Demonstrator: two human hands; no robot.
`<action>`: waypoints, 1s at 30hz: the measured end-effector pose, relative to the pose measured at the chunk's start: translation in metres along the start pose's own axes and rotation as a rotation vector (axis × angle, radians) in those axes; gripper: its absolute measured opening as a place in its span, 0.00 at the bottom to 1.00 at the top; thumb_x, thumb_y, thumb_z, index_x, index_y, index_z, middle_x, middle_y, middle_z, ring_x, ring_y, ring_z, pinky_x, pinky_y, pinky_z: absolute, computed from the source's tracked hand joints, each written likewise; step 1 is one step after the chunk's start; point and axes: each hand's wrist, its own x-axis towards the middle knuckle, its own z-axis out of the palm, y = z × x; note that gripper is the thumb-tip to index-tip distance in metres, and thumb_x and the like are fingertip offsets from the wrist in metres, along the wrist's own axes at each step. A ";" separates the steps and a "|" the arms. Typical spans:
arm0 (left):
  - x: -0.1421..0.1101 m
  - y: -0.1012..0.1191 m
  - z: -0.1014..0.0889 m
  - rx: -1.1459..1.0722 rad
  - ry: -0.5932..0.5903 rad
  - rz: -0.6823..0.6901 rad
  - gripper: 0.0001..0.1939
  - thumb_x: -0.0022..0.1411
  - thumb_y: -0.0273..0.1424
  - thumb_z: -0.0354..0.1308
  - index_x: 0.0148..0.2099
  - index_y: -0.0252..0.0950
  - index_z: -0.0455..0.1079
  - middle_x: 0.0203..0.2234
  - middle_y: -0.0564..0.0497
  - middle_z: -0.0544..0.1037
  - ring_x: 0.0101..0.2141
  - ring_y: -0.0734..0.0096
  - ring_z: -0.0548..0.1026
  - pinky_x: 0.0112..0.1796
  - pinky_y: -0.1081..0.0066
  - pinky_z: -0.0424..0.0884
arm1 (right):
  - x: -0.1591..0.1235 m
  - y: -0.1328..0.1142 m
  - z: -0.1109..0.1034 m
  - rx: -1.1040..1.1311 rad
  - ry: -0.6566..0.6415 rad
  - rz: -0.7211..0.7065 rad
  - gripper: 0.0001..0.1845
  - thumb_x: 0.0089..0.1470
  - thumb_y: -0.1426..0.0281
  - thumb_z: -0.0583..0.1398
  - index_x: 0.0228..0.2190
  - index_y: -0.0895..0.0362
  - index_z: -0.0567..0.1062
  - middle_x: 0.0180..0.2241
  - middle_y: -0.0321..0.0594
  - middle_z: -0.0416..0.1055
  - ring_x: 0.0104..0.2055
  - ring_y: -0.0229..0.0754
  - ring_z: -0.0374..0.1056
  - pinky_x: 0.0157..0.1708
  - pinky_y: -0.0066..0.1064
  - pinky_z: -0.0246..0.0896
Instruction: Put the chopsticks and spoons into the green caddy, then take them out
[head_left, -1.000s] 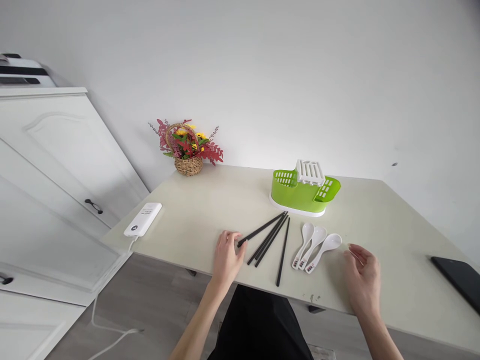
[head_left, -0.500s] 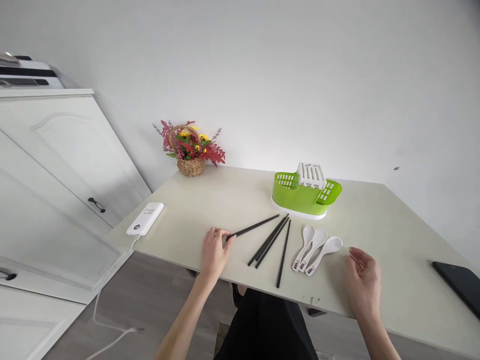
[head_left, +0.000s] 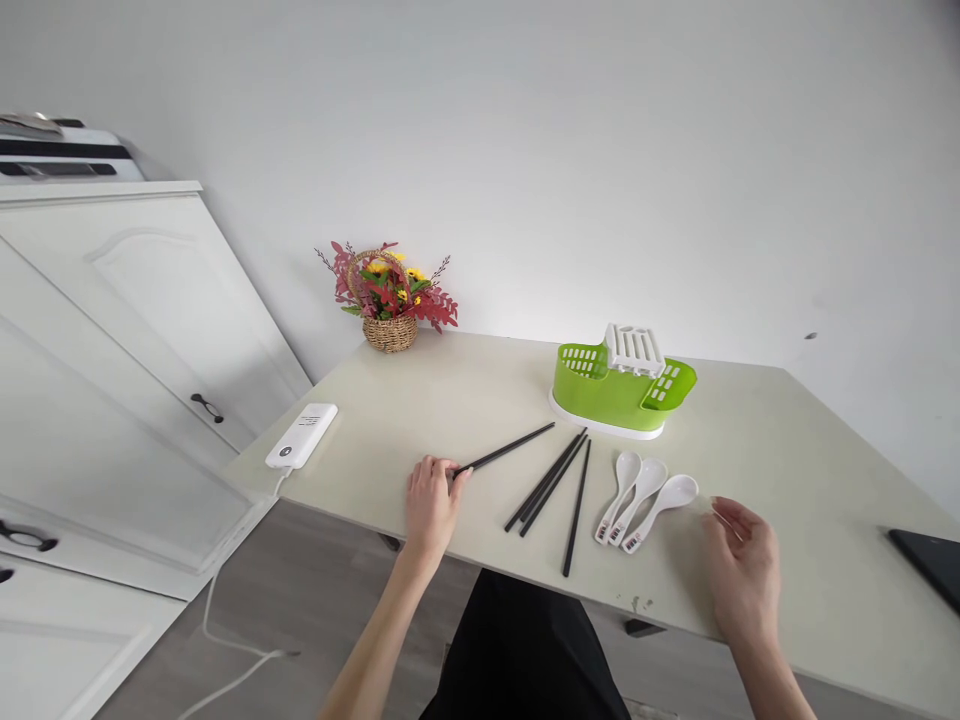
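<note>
My left hand (head_left: 433,500), near the front edge of the table, pinches the thick end of a black chopstick (head_left: 510,447) that slants away to the right. To its right lie several more black chopsticks (head_left: 546,482) close together, and a single chopstick (head_left: 577,508) sits apart from them. Three white spoons (head_left: 679,490) lie fanned beside these, with stickers on their handle ends. Just right of the spoons, my right hand (head_left: 746,575) rests on its side, fingers loosely curled and apart from the thumb, holding nothing. Behind stands a green cutlery holder (head_left: 600,398) with a white slotted top.
A basket of artificial flowers (head_left: 390,333) stands at the back left. Nearer on the left lies a white power bank (head_left: 302,436) with a cable hanging over the edge. A black phone (head_left: 926,565) is at the right. White cabinets (head_left: 150,300) stand left of the table.
My left hand has moved left, drawing the pinched chopstick away from the others. My right hand has stayed beside the spoons. The view has shifted slightly.
</note>
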 end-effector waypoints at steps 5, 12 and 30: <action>-0.003 -0.001 0.003 0.071 0.019 0.035 0.14 0.77 0.41 0.51 0.43 0.38 0.70 0.39 0.44 0.77 0.43 0.55 0.77 0.44 0.57 0.72 | -0.002 -0.002 -0.002 -0.001 -0.002 0.001 0.26 0.53 0.60 0.63 0.52 0.55 0.71 0.59 0.51 0.71 0.61 0.59 0.68 0.59 0.50 0.62; -0.004 0.003 0.005 0.209 0.019 0.063 0.16 0.78 0.38 0.47 0.41 0.37 0.70 0.37 0.43 0.76 0.40 0.54 0.76 0.42 0.58 0.69 | -0.003 -0.002 -0.002 -0.003 -0.005 -0.003 0.26 0.54 0.60 0.63 0.53 0.55 0.71 0.59 0.51 0.71 0.61 0.59 0.68 0.60 0.52 0.61; -0.003 0.005 -0.007 -0.039 -0.013 -0.053 0.20 0.79 0.38 0.40 0.36 0.40 0.66 0.30 0.48 0.77 0.36 0.58 0.76 0.41 0.62 0.67 | -0.007 -0.009 -0.003 0.014 0.012 0.067 0.25 0.53 0.61 0.65 0.52 0.54 0.71 0.57 0.48 0.72 0.59 0.59 0.70 0.56 0.50 0.64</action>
